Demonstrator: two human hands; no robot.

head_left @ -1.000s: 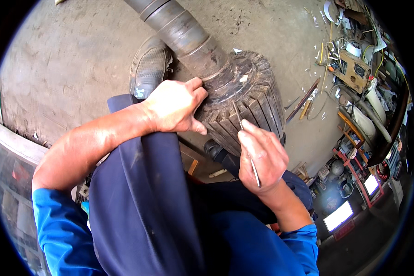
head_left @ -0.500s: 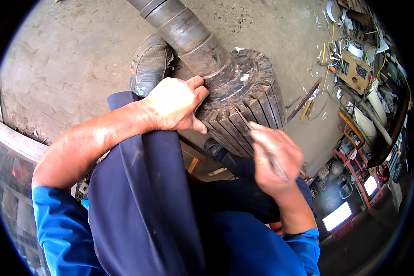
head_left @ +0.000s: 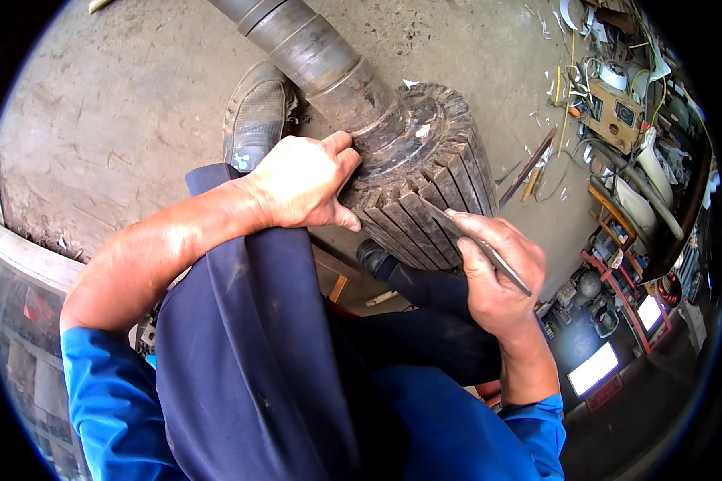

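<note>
A dark, slotted motor rotor (head_left: 475, 172) stands between my legs, its thick steel shaft (head_left: 317, 54) slanting away to the upper left. My left hand (head_left: 303, 183) grips the rotor's near left rim. Its fingers curl in beside the shaft base, and the thumb points down along the slotted side. In my right hand (head_left: 507, 260) is a thin, flat metal strip-like tool (head_left: 512, 276), pinched between thumb and fingers. The tool's far tip reaches the top edge of one slot; whether it touches the metal I cannot tell.
My shoe (head_left: 257, 112) is planted left of the shaft on the concrete floor (head_left: 136, 104). Rods (head_left: 529, 168) lie right of the rotor. Cables, a wooden board (head_left: 614, 112) and assorted scrap crowd the right side. A glazed frame (head_left: 32, 256) borders the left.
My right hand has moved right and slightly up, with the tool now at a flatter slant. My left hand keeps its place on the rotor.
</note>
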